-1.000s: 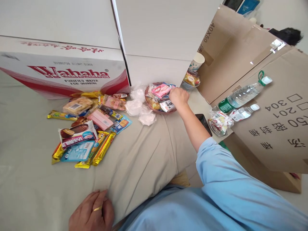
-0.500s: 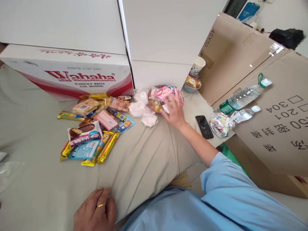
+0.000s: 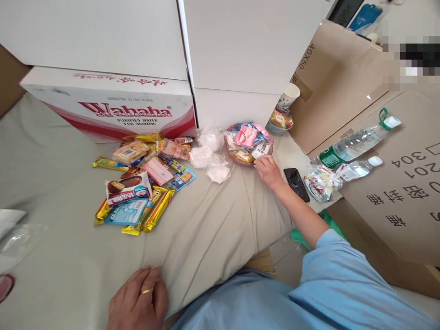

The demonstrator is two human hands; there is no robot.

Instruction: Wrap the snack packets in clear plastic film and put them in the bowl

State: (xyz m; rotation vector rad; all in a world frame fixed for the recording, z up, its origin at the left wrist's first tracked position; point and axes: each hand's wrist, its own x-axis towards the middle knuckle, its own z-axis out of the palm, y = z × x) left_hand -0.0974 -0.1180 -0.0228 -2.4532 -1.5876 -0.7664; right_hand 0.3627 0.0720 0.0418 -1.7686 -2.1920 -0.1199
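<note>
My right hand [image 3: 270, 172] is closed with its fingertips at the near right edge of a round bowl [image 3: 233, 158], apparently gripping the rim. Pink, blue and gold wrapped snacks [image 3: 246, 136] fill this bowl, and a white packet [image 3: 261, 150] lies just behind my fingers. Left of the bowl sit several crumpled clear plastic bundles [image 3: 209, 156]. My left hand [image 3: 139, 300], with a ring on one finger, rests on the cloth [image 3: 199, 247] with fingers curled together and nothing visible in it.
Packaged snacks [image 3: 137, 183] lie heaped before a Wahaba-style water carton [image 3: 137, 110]. At right are a phone [image 3: 296, 184], a bagged item [image 3: 323, 183], two water bottles [image 3: 357, 142] and a large cardboard box [image 3: 395, 183]. Clear plastic [image 3: 20, 243] lies at far left.
My right hand has moved from over the snacks in the bowl to the bowl's near right edge, and its fingers have closed. The view has shifted slightly; my left hand stays put.
</note>
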